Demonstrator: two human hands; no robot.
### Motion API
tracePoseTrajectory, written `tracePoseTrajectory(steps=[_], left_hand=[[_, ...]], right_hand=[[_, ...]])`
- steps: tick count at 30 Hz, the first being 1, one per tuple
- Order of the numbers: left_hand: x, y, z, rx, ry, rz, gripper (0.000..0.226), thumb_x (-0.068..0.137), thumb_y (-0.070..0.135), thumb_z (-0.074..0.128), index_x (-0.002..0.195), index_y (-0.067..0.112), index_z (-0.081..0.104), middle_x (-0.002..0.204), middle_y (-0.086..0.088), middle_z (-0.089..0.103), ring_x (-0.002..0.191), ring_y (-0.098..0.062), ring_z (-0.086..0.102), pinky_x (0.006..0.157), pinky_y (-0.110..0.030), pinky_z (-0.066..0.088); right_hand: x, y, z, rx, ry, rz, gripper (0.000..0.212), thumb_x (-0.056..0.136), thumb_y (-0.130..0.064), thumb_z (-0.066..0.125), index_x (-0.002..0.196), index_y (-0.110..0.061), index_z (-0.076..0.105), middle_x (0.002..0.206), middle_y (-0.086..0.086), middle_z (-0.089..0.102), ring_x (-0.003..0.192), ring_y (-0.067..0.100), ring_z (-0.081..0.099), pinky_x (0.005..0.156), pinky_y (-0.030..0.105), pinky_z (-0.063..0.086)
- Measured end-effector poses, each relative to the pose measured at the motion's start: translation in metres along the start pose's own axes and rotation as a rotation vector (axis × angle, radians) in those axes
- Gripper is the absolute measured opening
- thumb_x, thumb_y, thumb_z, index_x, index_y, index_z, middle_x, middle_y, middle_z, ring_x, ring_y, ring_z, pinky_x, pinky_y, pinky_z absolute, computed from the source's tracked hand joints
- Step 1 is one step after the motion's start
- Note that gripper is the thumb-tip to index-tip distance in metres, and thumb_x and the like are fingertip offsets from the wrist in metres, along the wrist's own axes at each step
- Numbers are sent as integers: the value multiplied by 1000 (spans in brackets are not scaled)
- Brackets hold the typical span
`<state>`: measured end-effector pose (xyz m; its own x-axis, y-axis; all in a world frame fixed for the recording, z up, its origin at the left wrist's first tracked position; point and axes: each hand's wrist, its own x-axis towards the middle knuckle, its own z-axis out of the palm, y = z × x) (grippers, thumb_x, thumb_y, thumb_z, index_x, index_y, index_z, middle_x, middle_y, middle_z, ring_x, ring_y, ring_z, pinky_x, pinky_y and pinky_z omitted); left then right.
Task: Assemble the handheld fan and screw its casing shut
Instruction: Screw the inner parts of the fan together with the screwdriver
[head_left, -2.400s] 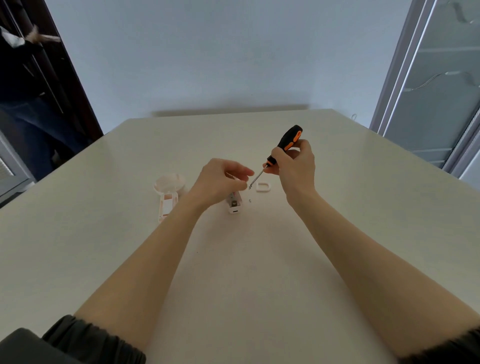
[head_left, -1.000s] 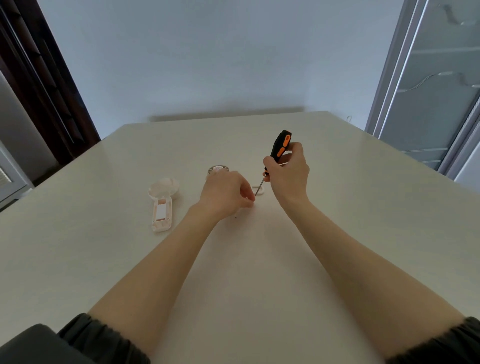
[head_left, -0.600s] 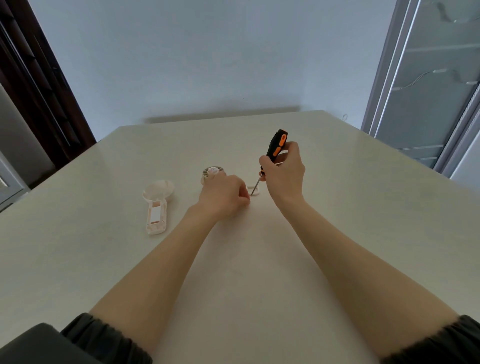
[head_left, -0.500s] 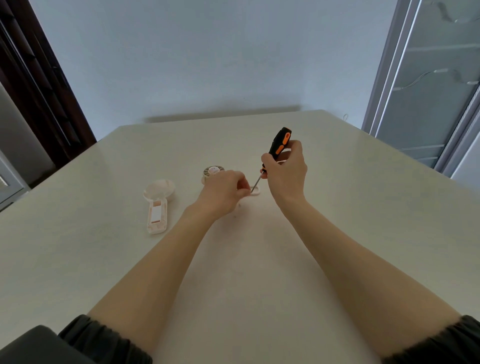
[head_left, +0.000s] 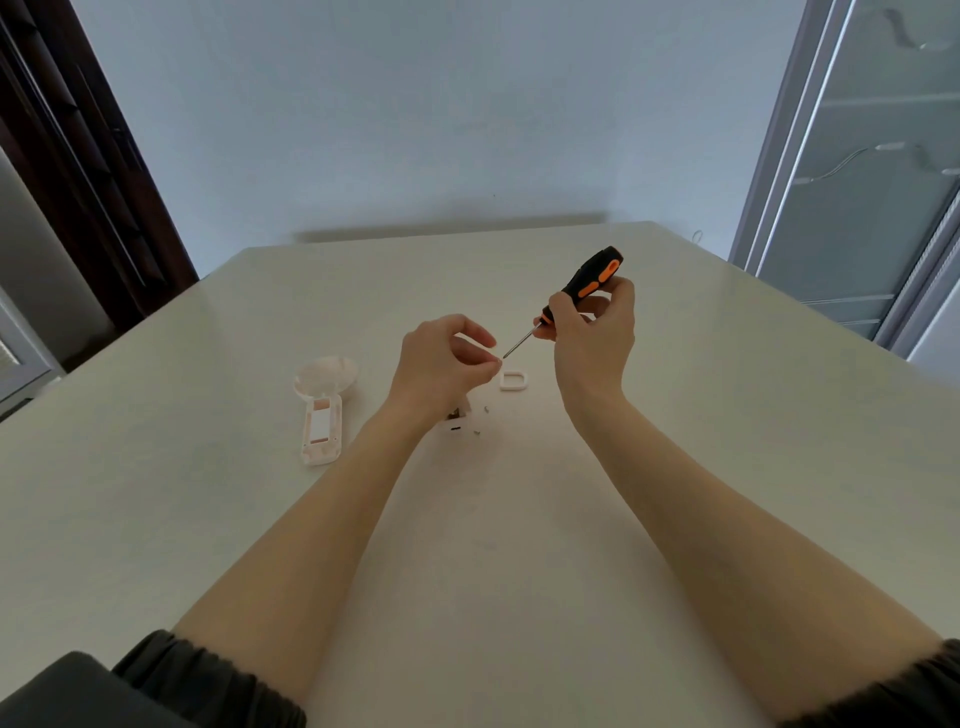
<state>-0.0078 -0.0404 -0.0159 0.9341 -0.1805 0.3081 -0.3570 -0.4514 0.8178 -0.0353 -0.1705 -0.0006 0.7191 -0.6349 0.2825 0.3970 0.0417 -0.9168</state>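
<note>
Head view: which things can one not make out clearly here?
- Head view: whether the left hand pinches a screw at the screwdriver tip; too small.
- Fan part beneath that hand: mostly hidden by it.
- Loose specks on the table: too small to identify.

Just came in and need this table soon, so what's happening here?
A person is partway through putting a small handheld fan together. The right hand grips an orange-and-black screwdriver, tip angled down to the left hand, whose fingertips pinch something too small to make out, probably a screw. One casing half lies open on the table; a white loop and loose screws sit nearby. Nothing is closed up yet.
</note>
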Motion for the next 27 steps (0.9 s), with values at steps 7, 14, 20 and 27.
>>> tracePoseTrajectory(steps=[7, 14, 20, 27], left_hand=[[-1, 3, 1, -27, 28, 2, 19, 73, 6, 75, 86, 16, 66, 74, 4, 74, 74, -6, 70, 76, -21, 54], [-3, 6, 1, -30, 41, 19, 18, 72, 4, 75, 85, 13, 66, 73, 4, 73, 73, -7, 71, 78, -24, 56], [-4, 7, 2, -34, 67, 28, 18, 72, 5, 76, 83, 15, 65, 70, 8, 72, 70, -3, 69, 79, -25, 56], [-3, 7, -5, 59, 86, 60, 18, 72, 7, 76, 79, 18, 64, 69, 10, 70, 69, -2, 68, 75, -21, 54]], right_hand=[[0, 1, 0, -9, -14, 0, 25, 85, -3, 56, 104, -14, 44, 80, -4, 55, 69, 26, 65, 68, 29, 58], [1, 3, 0, 9, -5, 10, 25, 85, -3, 56, 103, -15, 44, 80, -2, 58, 64, 24, 65, 70, 32, 59], [1, 2, 0, 24, -37, 3, 26, 86, -11, 65, 101, -14, 44, 85, 5, 62, 62, 23, 67, 64, 24, 57], [-5, -1, 6, -36, -163, -77, 20, 87, -10, 64, 96, -14, 47, 83, 4, 62, 62, 21, 68, 70, 32, 60]])
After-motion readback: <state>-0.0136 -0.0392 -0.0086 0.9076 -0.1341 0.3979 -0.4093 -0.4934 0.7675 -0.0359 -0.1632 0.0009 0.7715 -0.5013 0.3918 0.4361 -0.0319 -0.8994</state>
